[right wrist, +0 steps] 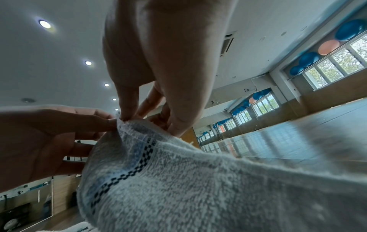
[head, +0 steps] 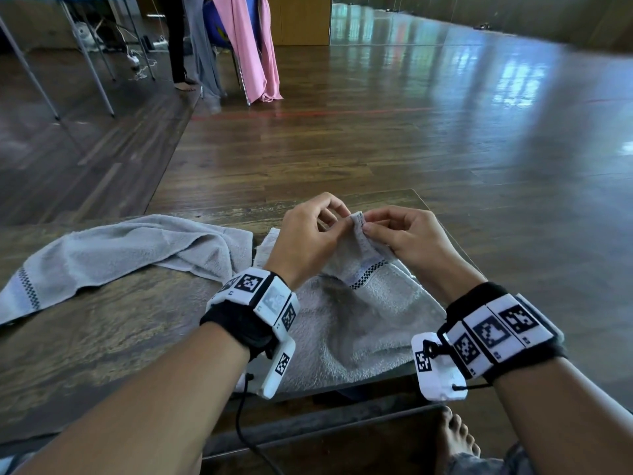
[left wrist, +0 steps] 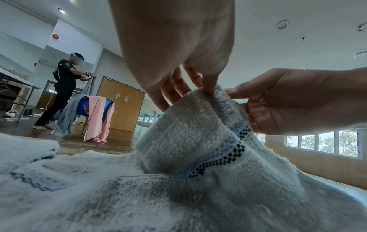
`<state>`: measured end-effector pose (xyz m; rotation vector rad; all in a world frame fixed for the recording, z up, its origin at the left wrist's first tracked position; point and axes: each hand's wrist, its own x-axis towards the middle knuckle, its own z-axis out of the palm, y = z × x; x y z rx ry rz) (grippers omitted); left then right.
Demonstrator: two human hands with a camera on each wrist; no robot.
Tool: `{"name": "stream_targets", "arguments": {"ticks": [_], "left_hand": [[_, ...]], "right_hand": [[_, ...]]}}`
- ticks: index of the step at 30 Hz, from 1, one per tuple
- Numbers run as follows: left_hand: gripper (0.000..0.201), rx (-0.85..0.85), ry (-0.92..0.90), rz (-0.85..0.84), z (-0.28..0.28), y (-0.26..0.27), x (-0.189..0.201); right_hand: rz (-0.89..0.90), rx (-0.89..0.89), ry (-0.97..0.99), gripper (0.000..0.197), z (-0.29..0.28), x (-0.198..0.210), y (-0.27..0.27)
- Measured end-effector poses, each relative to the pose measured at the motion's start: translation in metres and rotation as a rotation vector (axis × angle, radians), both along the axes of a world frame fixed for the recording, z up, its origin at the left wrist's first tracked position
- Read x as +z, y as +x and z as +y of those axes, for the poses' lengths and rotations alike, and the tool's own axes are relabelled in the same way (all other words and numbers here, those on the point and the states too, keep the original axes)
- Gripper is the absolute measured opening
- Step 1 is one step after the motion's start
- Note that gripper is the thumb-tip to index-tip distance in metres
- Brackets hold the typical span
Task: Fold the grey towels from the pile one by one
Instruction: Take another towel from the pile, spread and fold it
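Observation:
A grey towel [head: 359, 320] with a black checkered stripe lies on the wooden table [head: 120, 323] in front of me, one corner lifted off it. My left hand [head: 308, 234] and right hand [head: 400, 234] both pinch that raised corner between thumb and fingers, almost touching each other. The left wrist view shows the towel [left wrist: 178, 157] rising to my left fingertips [left wrist: 208, 87], with my right hand [left wrist: 288, 102] beside them. In the right wrist view my right fingers [right wrist: 127, 113] pinch the towel's hem [right wrist: 139, 157], and my left hand [right wrist: 49, 141] holds it from the left.
A second grey towel [head: 113, 255] lies crumpled on the table's left half. Beyond the table is open wooden floor. At the far left a person [left wrist: 63, 87] stands by a chair draped with pink cloth [head: 253, 46] and grey cloth, next to folding tables. My bare foot [head: 455, 437] is under the table.

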<state>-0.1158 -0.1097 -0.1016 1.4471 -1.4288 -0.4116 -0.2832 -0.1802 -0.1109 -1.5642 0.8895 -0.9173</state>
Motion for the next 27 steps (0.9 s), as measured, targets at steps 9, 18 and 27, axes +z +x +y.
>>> {"name": "stream_targets", "arguments": {"ticks": [9,18,27], "left_hand": [[0.012,0.003,0.026,-0.006,0.001,-0.001,0.000],[0.014,-0.022,0.061,-0.003,0.000,0.001,-0.006],[0.034,-0.120,0.140,-0.075,-0.004,-0.001,-0.011]], "right_hand": [[0.038,0.007,-0.001,0.017,-0.001,-0.003,-0.001],[0.097,0.028,-0.038,0.021,0.000,-0.001,-0.001],[0.248,0.036,-0.208,0.013,0.001,0.002,-0.001]]}}
